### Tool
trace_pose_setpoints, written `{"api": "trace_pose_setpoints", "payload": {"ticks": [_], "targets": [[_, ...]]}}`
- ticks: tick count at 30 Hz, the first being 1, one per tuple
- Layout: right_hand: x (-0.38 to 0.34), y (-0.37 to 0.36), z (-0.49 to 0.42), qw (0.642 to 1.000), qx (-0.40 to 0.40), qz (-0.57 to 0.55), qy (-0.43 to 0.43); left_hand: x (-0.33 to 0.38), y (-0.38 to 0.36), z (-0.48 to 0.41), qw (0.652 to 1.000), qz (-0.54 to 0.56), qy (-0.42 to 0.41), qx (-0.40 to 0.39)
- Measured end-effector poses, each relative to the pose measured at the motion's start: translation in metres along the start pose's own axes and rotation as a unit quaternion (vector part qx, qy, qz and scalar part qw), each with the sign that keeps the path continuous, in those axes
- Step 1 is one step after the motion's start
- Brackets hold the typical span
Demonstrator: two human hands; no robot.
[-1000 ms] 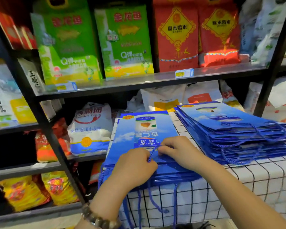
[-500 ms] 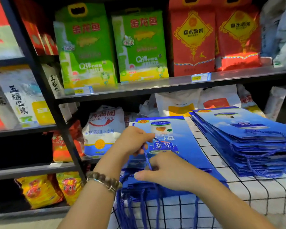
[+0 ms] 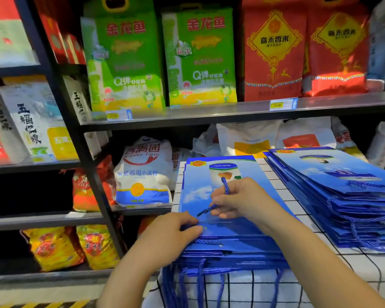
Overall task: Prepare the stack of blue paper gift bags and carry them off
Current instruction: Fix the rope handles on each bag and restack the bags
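The right hand (image 3: 242, 201) has slid up the top bag and now pinches a blue cord handle (image 3: 226, 185); the left hand (image 3: 171, 236) has dropped to the near edge of the stack of blue gift bags (image 3: 231, 247), apparently gripping it. The stack lies flat on the checked tablecloth (image 3: 276, 187): handles being tidied, nothing lifted

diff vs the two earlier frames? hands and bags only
Left hand pulled back from mid-stack to the near edge of the near bag stack, which it now grips. Right hand moved forward and took the blue cord handle in a pinch grip over the top bag. Unchanged: both the near stack and the second stack lie on the checked cloth.
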State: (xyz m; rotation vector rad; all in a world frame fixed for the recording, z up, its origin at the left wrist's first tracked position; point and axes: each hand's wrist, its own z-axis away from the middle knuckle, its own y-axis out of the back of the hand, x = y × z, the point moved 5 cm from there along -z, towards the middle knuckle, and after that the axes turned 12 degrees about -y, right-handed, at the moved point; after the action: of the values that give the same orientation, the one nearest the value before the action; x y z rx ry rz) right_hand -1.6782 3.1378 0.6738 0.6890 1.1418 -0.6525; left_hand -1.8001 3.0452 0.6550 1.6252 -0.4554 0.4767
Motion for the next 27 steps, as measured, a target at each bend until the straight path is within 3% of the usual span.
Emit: {"api": "trace_pose_setpoints", "payload": {"ticks": [7,12,18,27], "targets": [[0.017,-0.013,-0.002,0.988,-0.042,0.146,-0.004,0.000,-0.001,0.016,0.998,-0.008,0.033,0.059],[0.022,-0.018,-0.002,0.976,-0.014,0.215,0.035,-0.001,-0.005,0.016,0.997,-0.009,0.025,0.067],[0.032,-0.009,0.002,0.999,-0.009,0.033,0.033,-0.003,-0.006,0.016,0.996,0.006,0.030,0.078],[0.037,-0.012,-0.001,0.998,-0.018,0.038,0.040,-0.001,-0.011,0.019,0.997,-0.005,0.022,0.067]]}}
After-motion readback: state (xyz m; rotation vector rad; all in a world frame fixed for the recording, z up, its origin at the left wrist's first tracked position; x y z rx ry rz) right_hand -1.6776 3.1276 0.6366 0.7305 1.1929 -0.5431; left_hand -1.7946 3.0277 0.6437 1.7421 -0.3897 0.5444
